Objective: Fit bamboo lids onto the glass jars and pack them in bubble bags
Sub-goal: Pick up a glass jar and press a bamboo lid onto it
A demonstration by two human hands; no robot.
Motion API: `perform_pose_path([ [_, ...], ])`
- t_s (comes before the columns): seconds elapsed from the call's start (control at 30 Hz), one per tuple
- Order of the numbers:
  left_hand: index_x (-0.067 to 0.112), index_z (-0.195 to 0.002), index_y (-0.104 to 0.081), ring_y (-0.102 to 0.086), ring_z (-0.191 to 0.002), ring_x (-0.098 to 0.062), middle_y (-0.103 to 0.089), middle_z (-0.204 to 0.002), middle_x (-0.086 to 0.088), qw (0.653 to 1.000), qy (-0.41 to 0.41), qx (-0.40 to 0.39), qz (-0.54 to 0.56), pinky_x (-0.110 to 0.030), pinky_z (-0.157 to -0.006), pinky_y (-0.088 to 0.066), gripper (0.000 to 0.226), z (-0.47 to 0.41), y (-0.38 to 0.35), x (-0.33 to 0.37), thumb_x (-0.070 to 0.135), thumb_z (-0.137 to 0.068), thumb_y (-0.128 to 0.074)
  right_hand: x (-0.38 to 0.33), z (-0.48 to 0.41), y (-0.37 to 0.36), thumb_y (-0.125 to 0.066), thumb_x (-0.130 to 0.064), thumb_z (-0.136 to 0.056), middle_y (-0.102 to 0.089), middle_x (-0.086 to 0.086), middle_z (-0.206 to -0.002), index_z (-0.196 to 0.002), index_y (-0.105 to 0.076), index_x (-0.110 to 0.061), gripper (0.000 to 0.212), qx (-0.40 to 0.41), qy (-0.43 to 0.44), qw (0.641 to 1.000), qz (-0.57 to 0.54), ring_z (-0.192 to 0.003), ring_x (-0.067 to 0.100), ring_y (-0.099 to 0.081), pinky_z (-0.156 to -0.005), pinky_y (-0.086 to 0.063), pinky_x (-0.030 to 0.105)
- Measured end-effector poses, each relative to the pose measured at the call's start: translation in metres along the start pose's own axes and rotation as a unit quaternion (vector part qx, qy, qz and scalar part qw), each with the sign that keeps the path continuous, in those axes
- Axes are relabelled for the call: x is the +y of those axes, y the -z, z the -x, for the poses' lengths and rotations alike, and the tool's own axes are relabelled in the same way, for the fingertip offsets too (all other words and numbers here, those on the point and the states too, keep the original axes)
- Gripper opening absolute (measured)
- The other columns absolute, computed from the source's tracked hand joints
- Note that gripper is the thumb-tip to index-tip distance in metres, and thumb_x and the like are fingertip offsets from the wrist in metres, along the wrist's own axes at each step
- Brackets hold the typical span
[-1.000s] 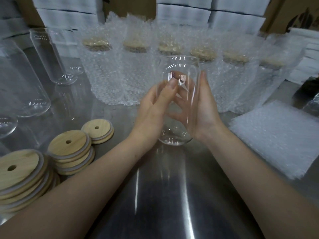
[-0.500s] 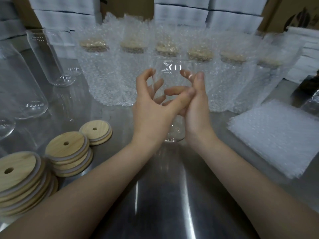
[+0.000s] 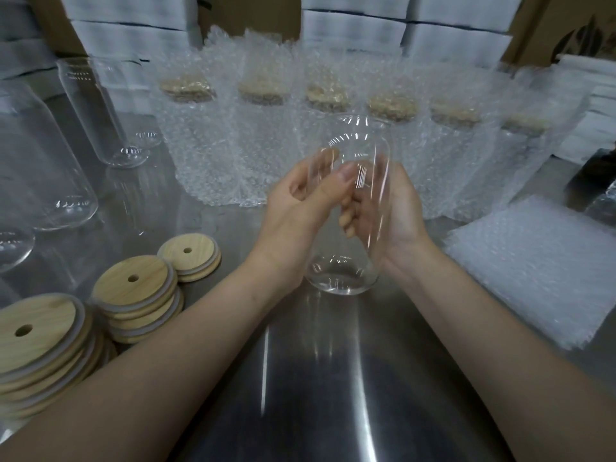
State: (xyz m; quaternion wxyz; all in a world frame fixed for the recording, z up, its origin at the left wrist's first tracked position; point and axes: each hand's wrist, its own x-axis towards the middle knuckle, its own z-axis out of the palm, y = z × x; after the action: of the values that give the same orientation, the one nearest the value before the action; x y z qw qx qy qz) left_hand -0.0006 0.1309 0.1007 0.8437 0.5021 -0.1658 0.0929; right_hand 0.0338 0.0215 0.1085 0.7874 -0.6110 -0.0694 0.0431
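I hold the tall clear glass jar between both hands, over the shiny metal table. My left hand curls round its left side, with the thumb lying on the glass. My right hand cups its right side (I can see those fingers through the glass). The jar's open mouth tips away from me. Left of my left hand sit stacks of round bamboo lids with small holes. Right of my right hand lies a flat pile of white bubble bags. Past both hands stands a row of bagged jars with lids.
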Motion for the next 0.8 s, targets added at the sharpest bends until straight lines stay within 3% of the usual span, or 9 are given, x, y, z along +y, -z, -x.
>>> perform_pose_path([
  [0.1, 0.028, -0.091, -0.071, -0.067, -0.080, -0.013, -0.066, -0.088, -0.002, 1.000, 0.014, -0.021, -0.018, -0.026, -0.075, -0.057, 0.014, -0.003, 0.006, -0.002, 0.035, -0.079, -0.069, 0.002, 0.000, -0.002, -0.027, -0.054, -0.100, -0.050, 0.000, -0.060, -0.075, -0.067, -0.020, 0.058, -0.007, -0.009, 1.000, -0.006, -0.048, 0.014, -0.040, -0.047, -0.028, 0.026],
  [0.2, 0.018, -0.125, -0.062, -0.046, -0.134, -0.040, -0.043, -0.147, -0.022, 0.996, 0.039, 0.040, -0.072, -0.060, -0.109, -0.038, 0.066, -0.003, 0.003, 0.003, 0.053, -0.068, -0.068, 0.003, 0.002, -0.004, -0.027, -0.057, -0.100, -0.065, 0.007, -0.076, -0.090, -0.063, -0.014, 0.057, -0.049, -0.043, 0.996, -0.064, -0.059, 0.021, -0.059, -0.063, -0.045, 0.035],
  [0.27, 0.022, -0.136, -0.051, -0.051, -0.130, -0.038, -0.041, -0.150, -0.012, 0.990, 0.024, 0.084, -0.114, -0.063, -0.103, -0.042, 0.077, -0.002, 0.004, 0.003, 0.055, -0.069, -0.067, 0.002, 0.006, -0.005, -0.029, -0.061, -0.098, -0.072, 0.014, -0.088, -0.092, -0.054, -0.014, 0.055, -0.071, -0.085, 0.988, -0.109, -0.075, 0.031, -0.071, -0.077, -0.052, 0.046],
  [0.4, 0.025, -0.125, -0.055, -0.062, -0.117, -0.022, -0.059, -0.128, 0.003, 0.969, -0.087, 0.116, -0.198, -0.040, -0.093, -0.054, 0.038, 0.000, 0.007, 0.000, 0.037, -0.089, -0.059, -0.002, 0.008, -0.005, -0.023, -0.064, -0.099, -0.074, 0.020, -0.090, -0.113, -0.054, -0.013, 0.062, -0.022, -0.070, 0.994, -0.075, -0.076, 0.036, -0.072, -0.070, -0.058, 0.050],
  [0.5, 0.017, -0.146, -0.040, -0.054, -0.119, 0.005, -0.053, -0.132, 0.013, 0.975, -0.057, 0.073, -0.204, -0.011, -0.090, -0.046, 0.069, 0.005, -0.002, -0.006, 0.042, -0.085, -0.060, -0.001, 0.007, -0.010, -0.018, -0.056, -0.103, -0.072, 0.007, -0.076, -0.110, -0.060, -0.016, 0.059, 0.052, 0.037, 0.998, 0.012, -0.070, 0.025, -0.069, -0.072, -0.055, 0.043],
  [0.57, 0.023, -0.148, -0.031, -0.049, -0.126, 0.003, -0.045, -0.141, 0.013, 0.977, -0.029, 0.053, -0.204, -0.018, -0.098, -0.047, 0.090, 0.007, -0.006, -0.010, 0.049, -0.071, -0.071, 0.002, 0.009, -0.016, -0.021, -0.052, -0.104, -0.067, 0.003, -0.072, -0.103, -0.061, -0.020, 0.051, 0.087, 0.076, 0.993, 0.034, -0.069, 0.019, -0.066, -0.074, -0.054, 0.040],
  [0.63, 0.028, -0.141, -0.033, -0.053, -0.126, -0.005, -0.045, -0.144, 0.007, 0.980, -0.017, 0.068, -0.188, -0.031, -0.101, -0.050, 0.089, 0.007, -0.006, -0.009, 0.040, -0.066, -0.080, 0.003, 0.011, -0.019, -0.023, -0.053, -0.103, -0.064, 0.004, -0.075, -0.102, -0.059, -0.021, 0.048, 0.088, 0.095, 0.990, 0.048, -0.075, 0.021, -0.065, -0.079, -0.053, 0.040],
  [0.73, 0.022, -0.137, -0.041, -0.059, -0.119, -0.005, -0.053, -0.138, 0.001, 0.988, -0.002, 0.080, -0.135, -0.021, -0.088, -0.054, 0.081, 0.005, -0.002, -0.005, 0.028, -0.069, -0.085, 0.001, 0.010, -0.021, -0.022, -0.051, -0.103, -0.058, 0.008, -0.076, -0.096, -0.056, -0.020, 0.047, 0.082, 0.077, 0.992, 0.063, -0.078, 0.030, -0.057, -0.075, -0.045, 0.043],
  [0.8, 0.015, -0.134, -0.045, -0.058, -0.122, -0.006, -0.056, -0.137, -0.003, 0.992, 0.008, 0.067, -0.111, -0.019, -0.092, -0.052, 0.075, 0.003, 0.000, -0.005, 0.023, -0.070, -0.083, -0.003, 0.008, -0.018, -0.022, -0.048, -0.104, -0.056, 0.005, -0.066, -0.090, -0.056, -0.016, 0.049, 0.076, 0.056, 0.995, 0.038, -0.077, 0.029, -0.047, -0.068, -0.036, 0.039],
])
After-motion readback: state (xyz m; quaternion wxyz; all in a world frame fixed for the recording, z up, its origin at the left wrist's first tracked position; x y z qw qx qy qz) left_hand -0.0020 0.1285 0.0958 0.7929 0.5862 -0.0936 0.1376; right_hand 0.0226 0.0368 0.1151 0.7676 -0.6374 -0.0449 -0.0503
